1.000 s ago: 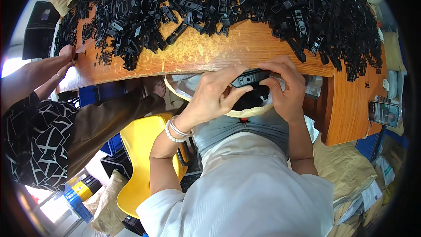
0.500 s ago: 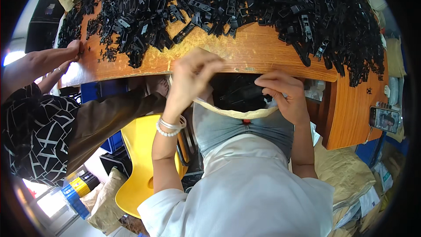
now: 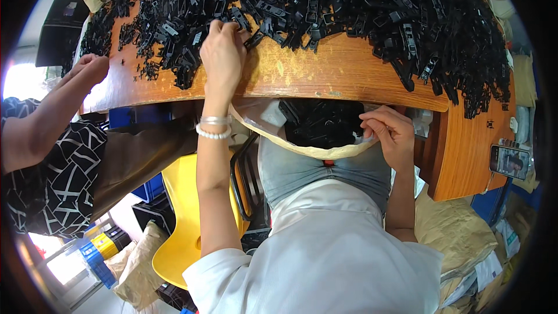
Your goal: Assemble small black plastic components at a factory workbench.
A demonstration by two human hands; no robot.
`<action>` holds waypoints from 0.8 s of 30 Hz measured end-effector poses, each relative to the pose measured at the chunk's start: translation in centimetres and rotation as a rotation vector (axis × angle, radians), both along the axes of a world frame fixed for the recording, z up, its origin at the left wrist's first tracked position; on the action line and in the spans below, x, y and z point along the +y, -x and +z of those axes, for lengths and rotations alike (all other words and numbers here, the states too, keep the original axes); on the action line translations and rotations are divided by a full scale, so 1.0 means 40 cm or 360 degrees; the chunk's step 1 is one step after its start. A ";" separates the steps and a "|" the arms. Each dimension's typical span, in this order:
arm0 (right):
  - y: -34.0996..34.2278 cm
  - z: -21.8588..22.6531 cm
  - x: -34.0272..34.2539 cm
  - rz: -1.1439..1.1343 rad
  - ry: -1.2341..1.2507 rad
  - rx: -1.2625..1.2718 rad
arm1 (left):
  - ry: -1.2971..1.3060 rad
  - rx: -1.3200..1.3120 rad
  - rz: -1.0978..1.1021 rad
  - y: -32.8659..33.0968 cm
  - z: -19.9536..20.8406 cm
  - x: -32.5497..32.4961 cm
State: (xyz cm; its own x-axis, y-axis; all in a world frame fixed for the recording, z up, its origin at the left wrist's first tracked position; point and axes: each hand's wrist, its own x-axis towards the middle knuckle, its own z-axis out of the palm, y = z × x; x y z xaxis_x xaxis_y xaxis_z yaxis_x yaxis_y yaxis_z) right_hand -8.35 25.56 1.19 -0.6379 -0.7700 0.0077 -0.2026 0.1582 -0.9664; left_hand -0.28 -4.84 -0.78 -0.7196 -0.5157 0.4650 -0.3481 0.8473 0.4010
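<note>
My left hand [image 3: 223, 52], with two bracelets at its wrist, reaches to the near edge of a heap of black plastic parts [image 3: 174, 29] on the wooden table. Its fingers are curled together over the parts, and their tips are partly hidden. A long black part [image 3: 254, 39] lies right beside them. In my lap a pale-rimmed bag [image 3: 325, 152] stands wide, with black plastic parts [image 3: 325, 122] inside. Over the bag's right side is my right hand [image 3: 392, 134], thumb and fingers drawn together; what they hold, if anything, is too small to make out.
Yellowish dust or shavings lie on the wooden table [image 3: 325, 70]. A co-worker's hands [image 3: 90, 70] are at its left end. A phone [image 3: 510, 160] stands at the right. A yellow chair [image 3: 180, 221] is to my left, and a brown sack [image 3: 453, 227] lies to my right.
My left hand has gone from above the bag forward and left to the heap. My right hand has shifted slightly right and down. The co-worker's arms have moved.
</note>
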 end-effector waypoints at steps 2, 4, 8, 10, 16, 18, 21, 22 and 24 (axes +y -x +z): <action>-0.003 0.000 0.001 0.0001 0.0002 -0.0006 | 0.0208 -0.0236 0.0210 0.024 -0.010 -0.037; -0.005 -0.004 -0.001 0.0004 0.0000 -0.0001 | 0.0242 -0.0319 0.0245 0.035 -0.016 -0.054; -0.006 -0.001 0.001 -0.0089 -0.0021 -0.0078 | 0.0092 -0.0403 0.0039 0.038 -0.012 -0.045; -0.007 0.001 0.001 -0.0097 -0.0037 -0.0101 | -0.0027 -0.0375 -0.0115 0.029 -0.013 -0.047; -0.013 0.006 -0.010 -0.0098 -0.0058 -0.0124 | -0.0288 0.0144 -0.0196 0.083 -0.001 -0.071; -0.014 0.003 -0.015 -0.0088 -0.0048 -0.0110 | -0.0276 0.0051 -0.0349 0.112 -0.005 -0.054; -0.013 -0.009 -0.021 -0.0008 -0.0004 0.0009 | -0.0063 0.0023 -0.0405 0.131 -0.041 0.033; -0.012 -0.009 -0.027 -0.0002 -0.0003 -0.0004 | -0.0076 0.0081 -0.0418 0.130 -0.049 0.055; -0.013 -0.007 -0.032 0.0000 -0.0021 -0.0028 | -0.0110 0.0065 -0.0481 0.126 -0.038 0.096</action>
State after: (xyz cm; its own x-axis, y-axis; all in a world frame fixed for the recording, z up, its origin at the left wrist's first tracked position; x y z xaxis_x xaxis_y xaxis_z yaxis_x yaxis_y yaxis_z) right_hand -7.82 24.27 0.90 -0.6380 -0.7699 -0.0134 -0.1857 0.1708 -0.9677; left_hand -5.34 -0.99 -2.29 -0.8265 -0.3128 0.4681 -0.0670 0.8802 0.4699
